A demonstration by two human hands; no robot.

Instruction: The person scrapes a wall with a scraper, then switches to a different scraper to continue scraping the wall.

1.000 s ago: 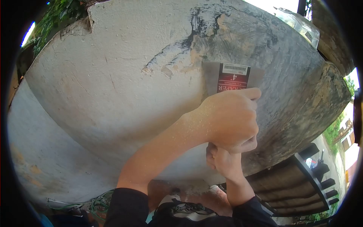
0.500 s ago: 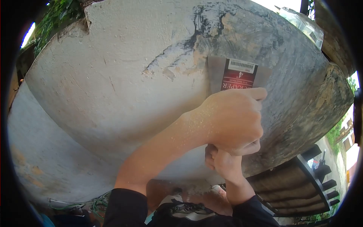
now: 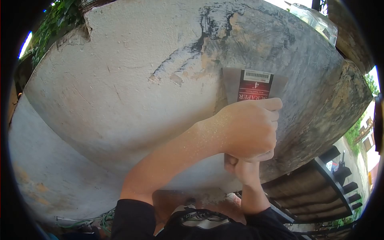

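A wide metal scraper (image 3: 234,82) with a red and black label lies against the wall (image 3: 132,84), its blade pointing up the surface. My left hand (image 3: 248,130) is wrapped round the scraper just below its label. Below it my right hand (image 3: 242,168), partly hidden behind the left, is closed round the lower end of the scraper. Pale dust specks my left wrist. White paint covers the wall left of the blade, while grey, stained plaster (image 3: 312,80) shows above and to the right, with a dark cracked patch (image 3: 216,24) above.
A dark slatted metal frame (image 3: 304,192) stands at the lower right. Clear plastic (image 3: 314,20) rests on the wall's top edge at the upper right. Green hose (image 3: 106,220) lies at the lower left, and leaves (image 3: 60,24) hang at the upper left.
The scraper and both hands have moved slightly down the wall, showing more of the label. The view has shifted a little.
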